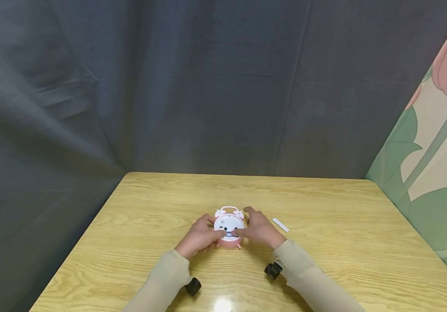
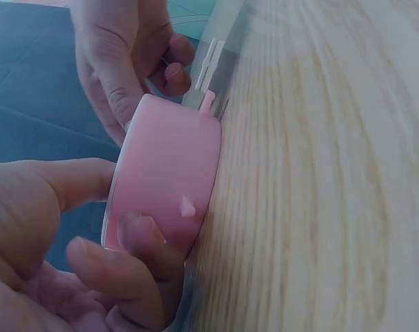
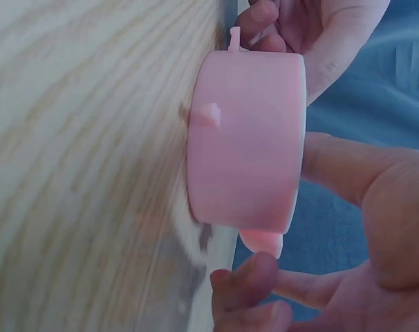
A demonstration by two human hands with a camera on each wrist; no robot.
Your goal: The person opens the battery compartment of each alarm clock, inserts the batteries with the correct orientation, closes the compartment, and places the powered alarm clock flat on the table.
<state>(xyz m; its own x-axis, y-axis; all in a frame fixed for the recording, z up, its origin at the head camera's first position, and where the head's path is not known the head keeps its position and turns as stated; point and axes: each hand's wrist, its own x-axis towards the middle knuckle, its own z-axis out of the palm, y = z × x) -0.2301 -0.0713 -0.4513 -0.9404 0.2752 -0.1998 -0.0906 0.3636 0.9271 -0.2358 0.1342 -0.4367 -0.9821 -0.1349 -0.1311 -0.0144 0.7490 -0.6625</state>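
Left hand (image 1: 198, 237) and right hand (image 1: 260, 229) curl fingers about the clock (image 1: 229, 222), thumbs on its upturned back, presumably steadying it; a strip (image 1: 280, 225) lies nearby.

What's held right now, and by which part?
Left hand and right hand hold the round pink twin-bell alarm clock: fingers at its sides, thumbs on its white upper panel.

Dark cloth (image 1: 223, 86) hangs behind the wooden table (image 1: 364, 242).
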